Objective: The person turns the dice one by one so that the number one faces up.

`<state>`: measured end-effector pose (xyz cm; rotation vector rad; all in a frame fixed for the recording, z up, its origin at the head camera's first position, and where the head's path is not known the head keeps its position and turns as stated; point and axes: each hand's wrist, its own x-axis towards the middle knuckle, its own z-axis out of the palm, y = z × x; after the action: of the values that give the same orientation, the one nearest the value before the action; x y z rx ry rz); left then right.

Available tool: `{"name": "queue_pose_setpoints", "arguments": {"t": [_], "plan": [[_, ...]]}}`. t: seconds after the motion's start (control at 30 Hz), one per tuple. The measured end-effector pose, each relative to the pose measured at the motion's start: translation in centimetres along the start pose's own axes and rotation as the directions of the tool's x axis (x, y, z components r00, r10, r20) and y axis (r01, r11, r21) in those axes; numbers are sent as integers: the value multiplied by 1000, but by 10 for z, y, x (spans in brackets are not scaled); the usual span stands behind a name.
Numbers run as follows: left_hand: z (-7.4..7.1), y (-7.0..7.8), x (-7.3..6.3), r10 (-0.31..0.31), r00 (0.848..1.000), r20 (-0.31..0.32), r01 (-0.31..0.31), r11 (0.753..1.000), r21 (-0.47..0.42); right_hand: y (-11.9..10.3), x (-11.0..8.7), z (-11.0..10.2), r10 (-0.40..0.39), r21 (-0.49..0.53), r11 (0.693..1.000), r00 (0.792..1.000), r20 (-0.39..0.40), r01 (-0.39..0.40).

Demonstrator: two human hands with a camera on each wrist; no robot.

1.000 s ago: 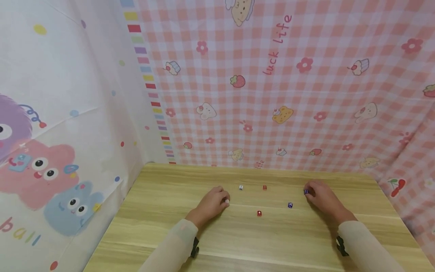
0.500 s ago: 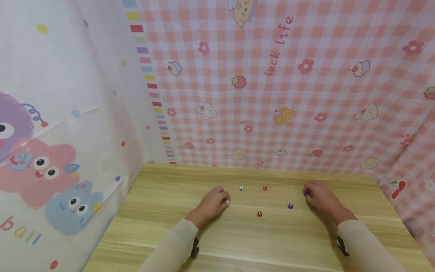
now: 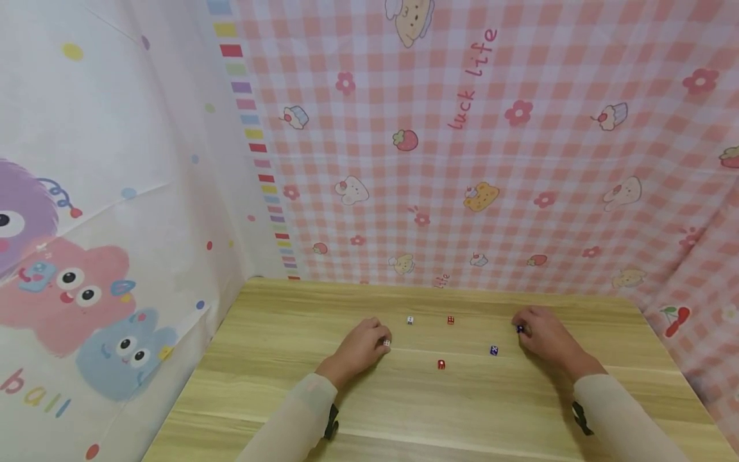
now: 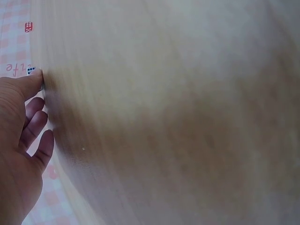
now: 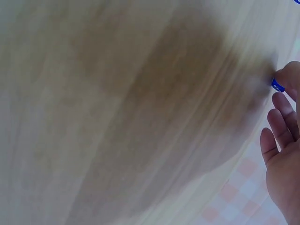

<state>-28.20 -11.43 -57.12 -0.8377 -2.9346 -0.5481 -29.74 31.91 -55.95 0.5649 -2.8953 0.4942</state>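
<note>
My left hand (image 3: 360, 345) pinches a white die (image 3: 387, 343) between thumb and fingertips, low over the wooden table. In the left wrist view the thumb of the left hand (image 4: 21, 140) covers nearly all of that die. On the right, my right hand (image 3: 548, 335) holds a dark blue die (image 3: 519, 328) by thumb and forefinger, and the right wrist view shows a bit of this blue die (image 5: 277, 85) at the fingertips. Between the hands lie a second white die (image 3: 410, 320), two red dice, one far (image 3: 451, 320) and one near (image 3: 441, 364), and another blue die (image 3: 494, 350).
The wooden table (image 3: 439, 417) reaches back to a pink checked cloth (image 3: 369, 160) hanging behind it. A white cloth with cartoon figures (image 3: 144, 224) hangs along the left side. Both forearms rise from the front edge of the view, with dark straps at the wrists.
The right fingers have edged slightly left and curled further over the blue die, which shows less now. The left hand and the loose dice have stayed in place.
</note>
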Motion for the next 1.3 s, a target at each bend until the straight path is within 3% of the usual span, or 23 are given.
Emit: {"name": "queue_pose_setpoints", "arguments": {"t": [0.17, 0.8, 1.3], "plan": [[0, 0, 0, -9, 1000, 3, 9, 1000, -4, -1, -1, -3, 28, 50, 998, 999, 26, -30], [-3, 2, -1, -18, 1000, 18, 18, 1000, -13, 6, -1, -2, -21, 72, 997, 1000, 22, 19], [-1, 2, 0, -19, 1000, 12, 20, 1000, -12, -14, -7, -12, -45, 68, 997, 999, -5, 46]]}}
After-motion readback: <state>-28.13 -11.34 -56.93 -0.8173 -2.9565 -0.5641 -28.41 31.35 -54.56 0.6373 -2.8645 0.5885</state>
